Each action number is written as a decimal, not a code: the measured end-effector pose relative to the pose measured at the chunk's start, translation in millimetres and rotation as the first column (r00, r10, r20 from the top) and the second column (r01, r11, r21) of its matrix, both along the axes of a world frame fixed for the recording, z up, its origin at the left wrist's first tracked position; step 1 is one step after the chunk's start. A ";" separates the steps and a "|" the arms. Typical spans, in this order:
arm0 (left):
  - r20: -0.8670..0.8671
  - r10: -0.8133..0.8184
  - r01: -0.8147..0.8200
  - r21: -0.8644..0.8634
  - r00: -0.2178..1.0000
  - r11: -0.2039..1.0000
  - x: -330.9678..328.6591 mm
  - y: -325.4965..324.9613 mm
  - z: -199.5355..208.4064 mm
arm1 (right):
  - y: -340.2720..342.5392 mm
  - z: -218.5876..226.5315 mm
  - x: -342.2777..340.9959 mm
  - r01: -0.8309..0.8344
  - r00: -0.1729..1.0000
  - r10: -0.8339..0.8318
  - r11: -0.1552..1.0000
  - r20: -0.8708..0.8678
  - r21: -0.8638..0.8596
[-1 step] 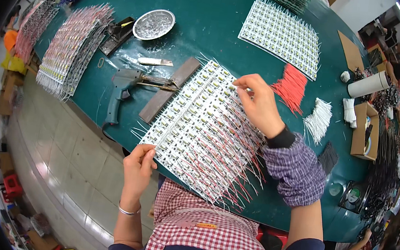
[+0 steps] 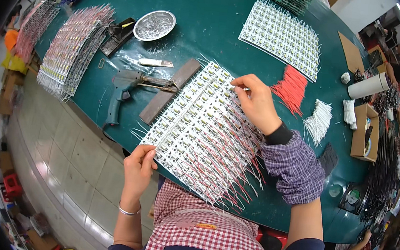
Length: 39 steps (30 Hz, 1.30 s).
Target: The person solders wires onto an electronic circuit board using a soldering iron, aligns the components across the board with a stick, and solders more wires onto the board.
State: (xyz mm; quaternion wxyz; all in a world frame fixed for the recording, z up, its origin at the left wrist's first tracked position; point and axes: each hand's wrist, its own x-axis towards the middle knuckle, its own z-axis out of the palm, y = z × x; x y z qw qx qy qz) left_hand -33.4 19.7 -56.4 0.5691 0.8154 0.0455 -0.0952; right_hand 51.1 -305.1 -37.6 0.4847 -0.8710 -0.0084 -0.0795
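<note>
A white circuit board panel [image 2: 181, 118] with rows of small yellowish parts lies slanted on the green table in front of me. Thin red and white wires [image 2: 221, 151] stand up from its right half, and short white wire ends fringe its edges. My left hand [image 2: 139, 165] is closed on the panel's near left corner, thumb on top. Over the panel's far right edge, my right hand [image 2: 258, 102] has its index finger and thumb drawn together; whatever is between them is too small to make out. Its other fingers are curled.
Left of the panel are a dark bar [image 2: 155, 105], a soldering gun [image 2: 123, 92] and a metal bowl [image 2: 154, 25]. Stacked wired panels [image 2: 74, 48] stand further left. To the right lie another panel [image 2: 282, 38], red wires [image 2: 290, 88], white wires [image 2: 318, 119] and a cardboard box [image 2: 365, 135].
My right hand has shifted very slightly left along the panel's far edge. The left hand keeps its grip on the corner.
</note>
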 end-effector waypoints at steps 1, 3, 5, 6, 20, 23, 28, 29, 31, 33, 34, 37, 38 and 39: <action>-0.044 0.016 -0.017 -0.030 0.999 0.999 -0.4 0.4 0.4 | 2.6 -7.3 7.2 0.004 0.998 -0.002 0.999 0.057 -0.037; -0.051 0.027 -0.030 -0.062 0.998 0.998 -0.9 1.9 -1.6 | 3.6 -17.3 18.6 0.000 0.997 0.007 0.996 0.077 -0.089; -0.062 0.035 -0.040 -0.095 0.997 0.995 -0.7 3.7 -2.9 | 3.2 -26.9 28.5 -0.009 0.993 0.029 0.986 0.118 -0.167; -0.066 0.032 -0.039 -0.110 0.997 0.993 -0.9 5.6 -3.9 | 3.8 -28.5 33.0 -0.013 0.993 0.032 0.986 0.116 -0.164; 0.045 -0.073 0.074 -0.037 0.996 0.997 3.3 11.0 -1.0 | -3.9 -21.5 60.4 -0.339 0.937 0.342 0.849 -0.067 -0.406; 0.077 -0.111 0.111 -0.005 0.991 0.994 2.2 9.0 0.8 | -7.8 -21.9 62.6 -0.360 0.928 0.366 0.839 -0.065 -0.409; 0.094 -0.115 0.117 -0.015 0.989 0.993 -2.0 6.9 -0.8 | -14.6 -20.5 59.7 -0.385 0.920 0.387 0.857 -0.065 -0.341; 0.097 -0.113 0.114 -0.012 0.989 0.993 -0.4 5.5 1.2 | -16.4 -21.6 59.4 -0.387 0.919 0.391 0.866 -0.052 -0.315; 0.185 -0.196 0.172 0.138 0.963 0.975 -2.5 0.3 6.2 | -18.6 -26.7 55.7 -0.378 0.912 0.410 0.865 0.028 -0.330; 0.240 -0.258 0.210 0.205 0.936 0.956 -5.5 0.6 4.3 | -21.5 -28.6 53.0 -0.367 0.899 0.425 0.864 0.107 -0.345; 0.293 -0.319 0.240 0.274 0.901 0.931 -6.1 0.7 3.1 | -23.5 -26.8 52.3 -0.372 0.898 0.433 0.845 0.082 -0.383; 0.376 -0.472 0.323 0.394 0.797 0.860 -11.3 -13.1 7.3 | -28.5 -22.5 50.4 -0.397 0.882 0.468 0.799 0.053 -0.451; 0.374 -0.470 0.321 0.396 0.799 0.861 -14.6 -15.7 7.5 | -28.9 -22.3 50.1 -0.413 0.868 0.495 0.772 0.049 -0.483; 0.367 -0.503 0.335 0.433 0.783 0.837 -19.6 -19.3 7.6 | -30.3 -22.3 48.7 -0.413 0.868 0.494 0.771 0.046 -0.485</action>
